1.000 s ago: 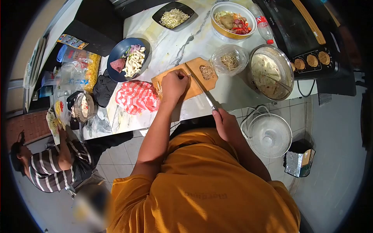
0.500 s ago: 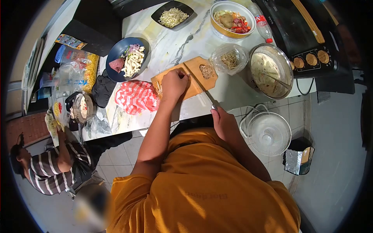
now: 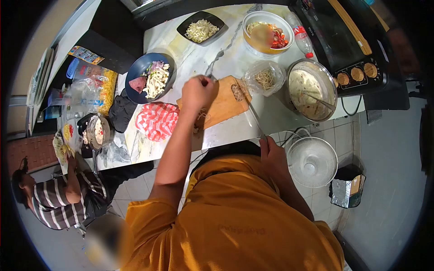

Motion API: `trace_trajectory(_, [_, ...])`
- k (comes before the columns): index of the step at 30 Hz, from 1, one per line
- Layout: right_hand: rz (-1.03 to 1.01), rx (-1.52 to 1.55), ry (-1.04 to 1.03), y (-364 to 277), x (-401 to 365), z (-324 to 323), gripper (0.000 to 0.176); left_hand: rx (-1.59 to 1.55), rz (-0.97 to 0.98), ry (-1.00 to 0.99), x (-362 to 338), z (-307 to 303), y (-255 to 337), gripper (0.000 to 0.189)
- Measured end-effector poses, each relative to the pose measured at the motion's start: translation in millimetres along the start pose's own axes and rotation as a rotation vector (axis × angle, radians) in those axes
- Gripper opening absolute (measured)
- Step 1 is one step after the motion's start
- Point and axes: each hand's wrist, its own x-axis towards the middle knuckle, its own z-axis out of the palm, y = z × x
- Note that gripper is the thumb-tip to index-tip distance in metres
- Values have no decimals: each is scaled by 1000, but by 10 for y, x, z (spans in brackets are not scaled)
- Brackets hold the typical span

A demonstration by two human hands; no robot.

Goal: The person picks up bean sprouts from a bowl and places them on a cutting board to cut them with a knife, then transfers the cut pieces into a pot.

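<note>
My left hand (image 3: 198, 94) is closed above the upper left part of a wooden cutting board (image 3: 221, 106); what its fingers hold, if anything, is too small to make out. My right hand (image 3: 272, 153) grips the handle of a knife (image 3: 256, 118) at the counter's front edge. The blade points up and left across the board's right side. Small brown shreds (image 3: 203, 114) lie on the board below my left hand. At the board's right end is a chopped brownish heap (image 3: 237, 92). A plastic bag of thin brown strips (image 3: 265, 79) sits just right of the board.
Left of the board are a red-and-white bag (image 3: 157, 120) and a blue bowl (image 3: 134, 69) of chopped food. A black dish (image 3: 218, 35), white bowl (image 3: 250, 45), bottle (image 3: 302, 39) and metal pot (image 3: 332, 105) stand around. A person (image 3: 61, 196) works at far left.
My left hand has lifted and moved slightly up and left. My right hand has moved right and down with the knife, whose blade now lies over the board's right end.
</note>
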Motion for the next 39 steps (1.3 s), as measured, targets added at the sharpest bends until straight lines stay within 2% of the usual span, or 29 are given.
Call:
trace_trajectory(5, [-19, 115, 24, -67, 9, -36, 33, -158, 150, 58, 1030, -110, -32, 25])
trace_trajectory(10, [-14, 144, -55, -155, 37, -98, 32, -105, 131, 126, 1927, -247, 328, 32])
trace_trajectory(13, [-48, 165, -50, -84, 39, -95, 31, -35, 153, 166, 2093, -298, 335, 37])
trace_trajectory(16, [-51, 190, -50, -115, 88, -127, 31, -58, 189, 212, 1864, -397, 178, 37])
trace_trajectory(18, [-43, 214, -56, -92, 150, -119, 30, -131, 259, 29, 1588, -475, 13, 33])
trace_trajectory(19, [-44, 212, -66, -85, 171, -115, 30, -129, 249, 32, 1387, -519, -31, 33])
trace_trajectory(21, [-50, 271, -82, -96, 220, -102, 30, -89, 385, -104, 940, -645, -93, 23])
trace_trajectory(22, [-54, 270, -91, -104, 240, -94, 30, -86, 377, -99, 756, -697, -138, 23])
trace_trajectory(24, [-81, 249, -122, -117, 278, -80, 30, -18, 296, -342, 443, -794, -227, 16])
trace_trajectory(28, [-166, 217, -159, -86, 335, 8, 30, 109, 258, -317, -15, -827, -407, 17])
trace_trajectory(33, [-248, 217, -179, -144, 339, 101, 29, 174, 281, -260, -223, -701, -644, 13])
trace_trajectory(39, [-214, 225, -182, -211, 297, 137, 29, 209, 363, -274, -318, -649, -642, 12])
